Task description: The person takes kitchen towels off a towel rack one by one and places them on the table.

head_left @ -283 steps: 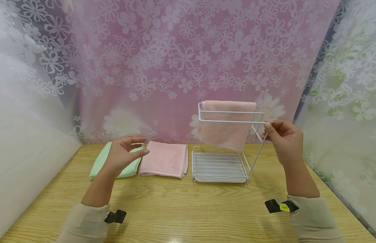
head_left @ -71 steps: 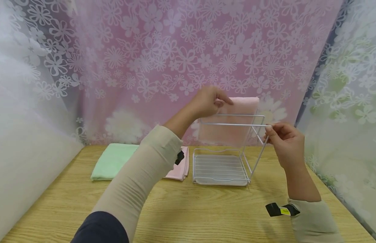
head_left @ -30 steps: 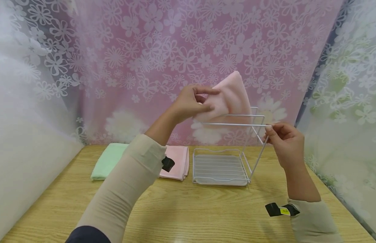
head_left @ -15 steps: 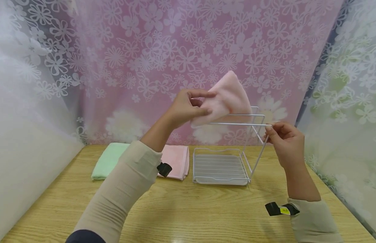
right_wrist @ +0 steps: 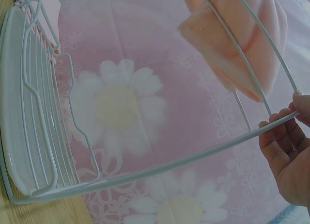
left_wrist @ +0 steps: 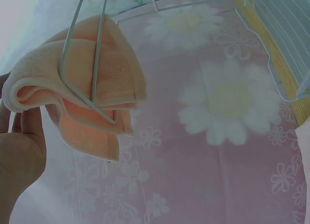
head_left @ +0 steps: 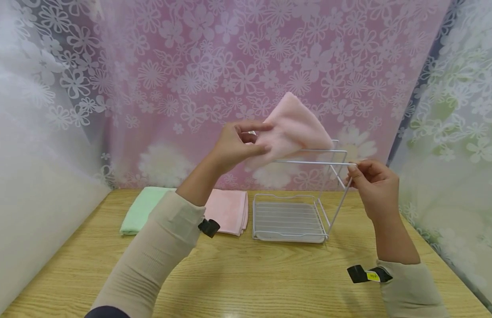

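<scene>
In the head view my left hand [head_left: 232,148] pinches a pink towel [head_left: 291,128] by its left side, fingers above and thumb below. The towel is bunched, with one corner pointing up, above the white wire rack [head_left: 309,163]. Folded layers of the towel [left_wrist: 121,69] show behind the rack's bars in the left wrist view; whether it still touches a bar I cannot tell. My right hand [head_left: 375,187] grips the rack's upper front right corner, thumb on the bar; the right wrist view shows its fingers curled at the frame [right_wrist: 193,158].
A folded pink towel [head_left: 228,212] and a folded green towel [head_left: 144,210] lie left of the rack, partly behind my left arm. A pale tray [head_left: 289,238] sits under the rack's lower grid. Floral curtains [head_left: 182,88] enclose the wooden table [head_left: 270,282].
The pink towel hung flat over the rack's rear bar; my left hand came over from the left, took it and raised it, now drawing it leftward. My right hand keeps its grip.
</scene>
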Tool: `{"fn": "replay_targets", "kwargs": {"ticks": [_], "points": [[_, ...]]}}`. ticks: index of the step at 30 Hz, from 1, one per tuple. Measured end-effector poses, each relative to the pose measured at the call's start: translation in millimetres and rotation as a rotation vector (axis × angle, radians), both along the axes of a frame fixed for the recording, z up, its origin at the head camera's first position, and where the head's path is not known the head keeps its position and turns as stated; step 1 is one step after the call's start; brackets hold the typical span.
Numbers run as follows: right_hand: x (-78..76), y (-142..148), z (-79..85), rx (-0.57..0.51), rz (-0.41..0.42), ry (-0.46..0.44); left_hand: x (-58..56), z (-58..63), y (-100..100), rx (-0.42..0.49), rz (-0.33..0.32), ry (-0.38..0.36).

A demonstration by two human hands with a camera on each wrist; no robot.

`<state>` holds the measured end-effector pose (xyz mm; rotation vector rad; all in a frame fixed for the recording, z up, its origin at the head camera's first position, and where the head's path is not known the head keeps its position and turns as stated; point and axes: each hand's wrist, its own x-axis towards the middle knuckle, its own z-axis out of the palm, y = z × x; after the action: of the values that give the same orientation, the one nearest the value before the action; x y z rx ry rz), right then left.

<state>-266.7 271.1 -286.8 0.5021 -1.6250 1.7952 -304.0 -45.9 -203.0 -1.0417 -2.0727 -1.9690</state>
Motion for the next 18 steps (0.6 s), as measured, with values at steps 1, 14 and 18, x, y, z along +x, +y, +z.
{"fn": "replay_targets", "kwargs": {"ticks": [1, 14, 18], "points": [[0.0, 0, -0.1, -0.002, -0.001, -0.002, 0.7, -0.8, -1, 0.007, 0.002, 0.000], [-0.6, 0, -0.7, -0.017, 0.018, 0.006, 8.9, -17.2, -20, 0.046, 0.055, 0.044], [-0.6, 0, -1.0, -0.019, 0.018, 0.005, 10.7, -22.0, -28, 0.032, 0.038, 0.084]]}}
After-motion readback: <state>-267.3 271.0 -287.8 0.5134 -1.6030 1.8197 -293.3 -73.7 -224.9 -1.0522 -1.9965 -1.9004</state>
